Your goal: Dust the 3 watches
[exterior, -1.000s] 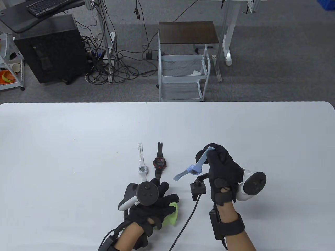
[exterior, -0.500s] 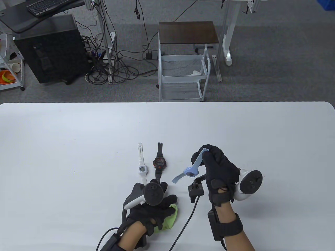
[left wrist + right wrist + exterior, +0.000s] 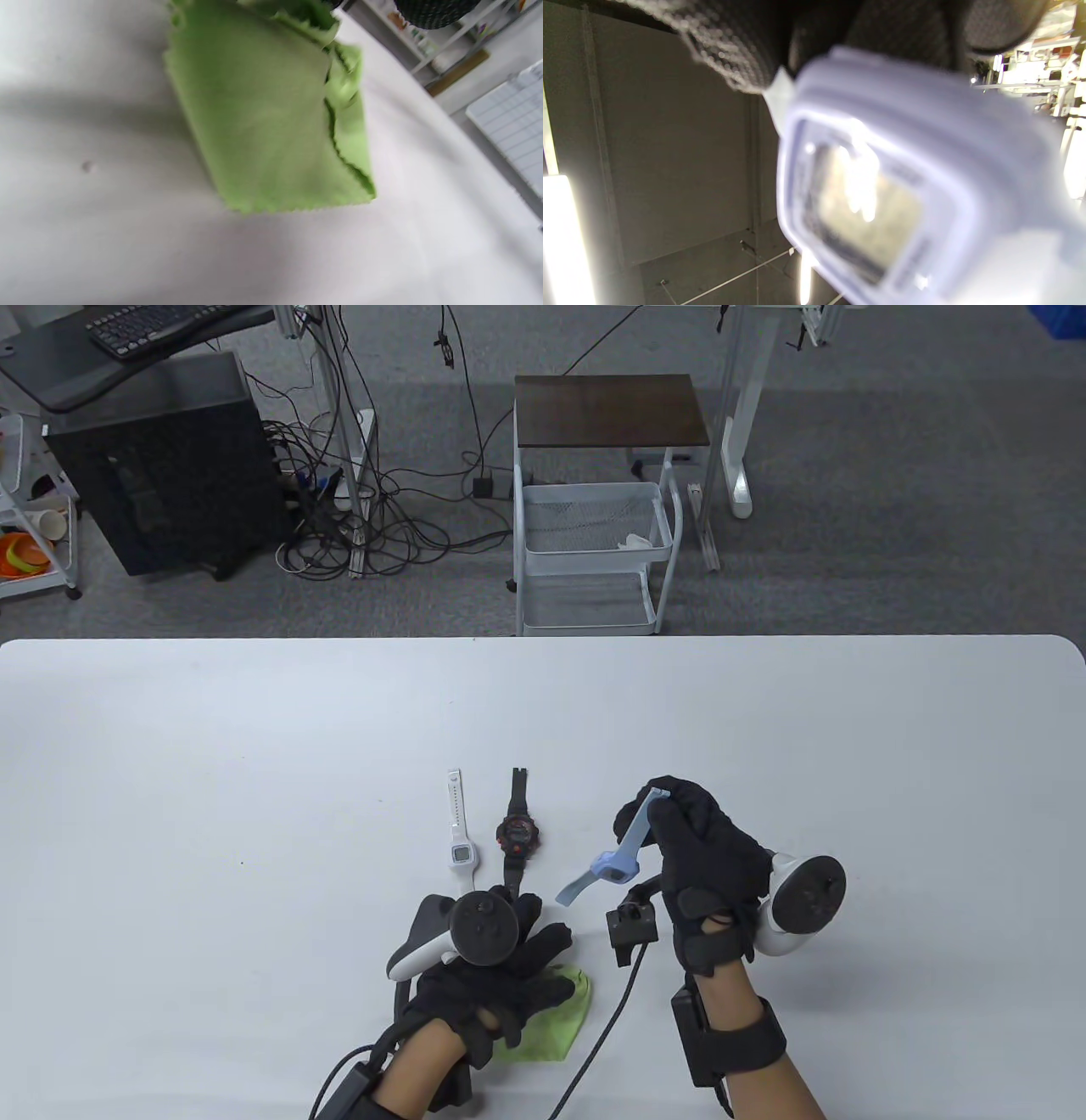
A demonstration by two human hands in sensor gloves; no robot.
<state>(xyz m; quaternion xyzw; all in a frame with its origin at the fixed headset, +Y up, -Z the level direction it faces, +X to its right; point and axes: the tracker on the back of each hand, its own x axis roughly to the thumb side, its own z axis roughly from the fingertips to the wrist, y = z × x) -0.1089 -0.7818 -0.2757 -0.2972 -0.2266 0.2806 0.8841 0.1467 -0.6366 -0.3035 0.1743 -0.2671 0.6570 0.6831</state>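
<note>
My right hand (image 3: 649,808) pinches the upper strap of a light blue watch (image 3: 615,865) and holds it above the table, its lower strap hanging down to the left. In the right wrist view the blue watch face (image 3: 865,212) fills the frame, blurred, below my gloved fingers (image 3: 734,55). A white watch (image 3: 459,848) and a black and red watch (image 3: 517,836) lie side by side on the table (image 3: 212,814). Just in front of them my left hand (image 3: 543,959) holds a green cloth (image 3: 551,1018); the green cloth (image 3: 263,118) hangs from the fingers (image 3: 432,10) over the table.
A black cable (image 3: 607,1027) runs from a small wrist camera (image 3: 632,929) between my hands toward the table's near edge. Beyond the far edge stand a white mesh cart (image 3: 594,551) and a computer tower (image 3: 161,466) on the floor.
My right hand has carried the blue watch left and a little nearer, toward my left hand. The green cloth under my left hand has spread out wider.
</note>
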